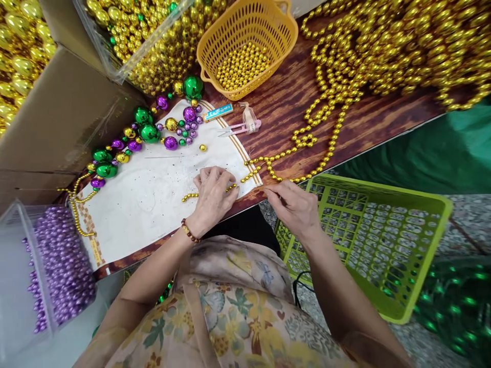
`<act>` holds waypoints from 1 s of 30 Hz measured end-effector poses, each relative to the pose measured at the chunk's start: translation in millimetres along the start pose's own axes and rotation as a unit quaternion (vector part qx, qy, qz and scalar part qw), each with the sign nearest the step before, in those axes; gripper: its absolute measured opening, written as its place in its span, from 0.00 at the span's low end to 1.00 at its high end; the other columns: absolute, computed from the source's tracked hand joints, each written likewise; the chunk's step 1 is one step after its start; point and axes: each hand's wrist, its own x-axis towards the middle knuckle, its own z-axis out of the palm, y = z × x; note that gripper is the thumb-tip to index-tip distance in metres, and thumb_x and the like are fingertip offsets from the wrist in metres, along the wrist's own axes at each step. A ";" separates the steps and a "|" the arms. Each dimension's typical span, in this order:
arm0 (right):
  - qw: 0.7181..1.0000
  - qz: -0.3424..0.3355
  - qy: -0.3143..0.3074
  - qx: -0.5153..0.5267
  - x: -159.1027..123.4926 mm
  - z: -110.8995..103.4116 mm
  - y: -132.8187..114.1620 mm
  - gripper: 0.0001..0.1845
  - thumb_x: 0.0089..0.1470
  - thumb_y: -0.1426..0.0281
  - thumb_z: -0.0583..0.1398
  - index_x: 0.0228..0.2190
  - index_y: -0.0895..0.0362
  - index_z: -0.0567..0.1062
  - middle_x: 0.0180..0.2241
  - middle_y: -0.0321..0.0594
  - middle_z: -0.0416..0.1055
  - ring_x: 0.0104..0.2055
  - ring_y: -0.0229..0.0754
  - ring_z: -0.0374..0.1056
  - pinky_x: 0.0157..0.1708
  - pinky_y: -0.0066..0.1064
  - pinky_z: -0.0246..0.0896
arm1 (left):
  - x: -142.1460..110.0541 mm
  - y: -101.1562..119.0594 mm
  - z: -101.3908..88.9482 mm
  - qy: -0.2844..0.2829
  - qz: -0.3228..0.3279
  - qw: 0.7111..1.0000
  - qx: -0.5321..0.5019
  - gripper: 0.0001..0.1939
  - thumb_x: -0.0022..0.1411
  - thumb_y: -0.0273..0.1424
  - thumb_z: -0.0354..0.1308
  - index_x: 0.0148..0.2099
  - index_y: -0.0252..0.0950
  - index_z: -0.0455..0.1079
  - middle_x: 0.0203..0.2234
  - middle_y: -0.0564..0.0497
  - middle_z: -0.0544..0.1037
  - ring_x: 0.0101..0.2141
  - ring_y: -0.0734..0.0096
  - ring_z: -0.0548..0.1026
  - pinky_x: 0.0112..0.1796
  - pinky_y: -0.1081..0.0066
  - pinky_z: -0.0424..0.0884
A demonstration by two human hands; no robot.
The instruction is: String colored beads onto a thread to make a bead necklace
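My left hand [215, 197] rests on the white cloth [141, 225], its fingers curled over a short strand of small gold beads [190, 196] that shows on both sides of it. My right hand [295, 207] is at the table's front edge, thumb and forefinger pinched together; what lies between them is too fine to make out. Between the hands, the long gold bead string [251, 176] lies over the cloth's right border. One loose gold bead [203, 147] sits beyond my left hand. Along the cloth's far side runs a garland of green, purple and gold balls [149, 133].
Pink-handled thread snips [240, 128] and a blue packet [218, 112] lie behind my hands. An orange basket [284, 38] holds gold beads. Gold bead strings [383, 56] pile up right. A purple bead bin [63, 266], cardboard box [72, 102] and green crate [425, 255] stand around.
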 end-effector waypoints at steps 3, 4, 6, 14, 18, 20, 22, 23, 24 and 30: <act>1.000 0.004 -0.003 0.004 0.5 0.2 -0.1 0.13 0.65 0.68 0.56 0.35 0.54 0.82 0.28 0.38 0.75 0.28 0.36 0.70 0.25 0.27 0.55 | 9.6 7.6 2.8 0.007 0.014 1.000 -0.001 0.09 0.68 0.38 0.57 0.46 0.40 0.70 0.44 0.47 0.73 0.48 0.56 0.63 0.46 0.56 0.56; 1.000 0.004 -0.003 0.004 0.5 0.2 -0.1 0.14 0.65 0.67 0.56 0.36 0.54 0.82 0.28 0.38 0.75 0.28 0.36 0.69 0.25 0.27 0.55 | 12.8 9.7 4.6 0.009 0.020 1.000 0.000 0.09 0.68 0.38 0.56 0.45 0.40 0.69 0.44 0.47 0.73 0.47 0.55 0.63 0.46 0.56 0.56; 1.000 0.002 -0.006 0.005 0.2 0.1 -0.1 0.14 0.66 0.67 0.56 0.36 0.54 0.82 0.28 0.38 0.75 0.27 0.36 0.69 0.25 0.27 0.55 | 16.4 11.6 7.5 0.010 0.030 0.999 0.005 0.07 0.69 0.37 0.55 0.44 0.39 0.69 0.43 0.47 0.73 0.47 0.56 0.63 0.45 0.56 0.56; 1.000 -0.006 0.000 -0.015 -0.1 0.6 0.4 0.14 0.67 0.67 0.56 0.36 0.54 0.82 0.27 0.37 0.75 0.27 0.35 0.69 0.25 0.26 0.55 | 15.2 13.6 5.7 0.016 0.022 1.000 0.008 0.07 0.69 0.36 0.55 0.45 0.40 0.70 0.42 0.47 0.73 0.47 0.56 0.63 0.45 0.57 0.57; 1.000 -0.016 0.006 -0.018 0.6 -0.3 -0.1 0.13 0.66 0.68 0.56 0.35 0.55 0.81 0.28 0.37 0.75 0.27 0.35 0.70 0.25 0.26 0.56 | 29.5 24.9 12.7 0.030 0.038 0.999 0.021 0.10 0.70 0.39 0.54 0.46 0.39 0.69 0.43 0.46 0.73 0.47 0.54 0.63 0.46 0.55 0.56; 1.000 -0.021 0.012 -0.018 0.5 -0.7 0.0 0.13 0.66 0.69 0.57 0.35 0.55 0.81 0.28 0.37 0.75 0.27 0.34 0.69 0.24 0.26 0.55 | 32.7 26.2 14.4 0.032 0.042 0.998 0.029 0.08 0.70 0.37 0.54 0.44 0.38 0.69 0.42 0.45 0.72 0.47 0.54 0.63 0.45 0.55 0.56; 1.000 -0.021 0.010 -0.012 0.3 -0.7 0.3 0.13 0.66 0.69 0.57 0.36 0.56 0.81 0.29 0.37 0.76 0.27 0.34 0.69 0.25 0.26 0.55 | 31.6 24.5 13.8 0.031 0.042 0.998 0.029 0.07 0.69 0.35 0.55 0.43 0.38 0.69 0.42 0.46 0.72 0.46 0.55 0.63 0.45 0.56 0.56; 1.000 -0.020 0.009 -0.009 0.3 -0.6 0.6 0.12 0.66 0.69 0.57 0.36 0.56 0.81 0.29 0.37 0.76 0.27 0.34 0.69 0.25 0.26 0.55 | 30.3 23.5 13.2 0.031 0.041 0.998 0.027 0.07 0.69 0.35 0.56 0.44 0.38 0.70 0.42 0.46 0.72 0.46 0.55 0.64 0.45 0.56 0.56; 1.000 -0.018 0.009 -0.007 0.4 -0.4 0.9 0.12 0.66 0.69 0.57 0.36 0.56 0.81 0.29 0.37 0.75 0.27 0.34 0.69 0.25 0.26 0.55 | 29.2 22.7 12.9 0.032 0.039 0.998 0.024 0.07 0.68 0.36 0.56 0.45 0.39 0.70 0.42 0.46 0.73 0.46 0.55 0.64 0.45 0.56 0.56; 1.000 -0.006 -0.001 0.013 1.5 -0.7 0.3 0.13 0.66 0.69 0.56 0.35 0.56 0.80 0.27 0.37 0.74 0.26 0.34 0.68 0.26 0.26 0.57 | 38.2 31.5 23.6 0.070 0.055 0.995 0.036 0.10 0.70 0.38 0.54 0.46 0.38 0.71 0.43 0.45 0.73 0.46 0.55 0.64 0.44 0.57 0.57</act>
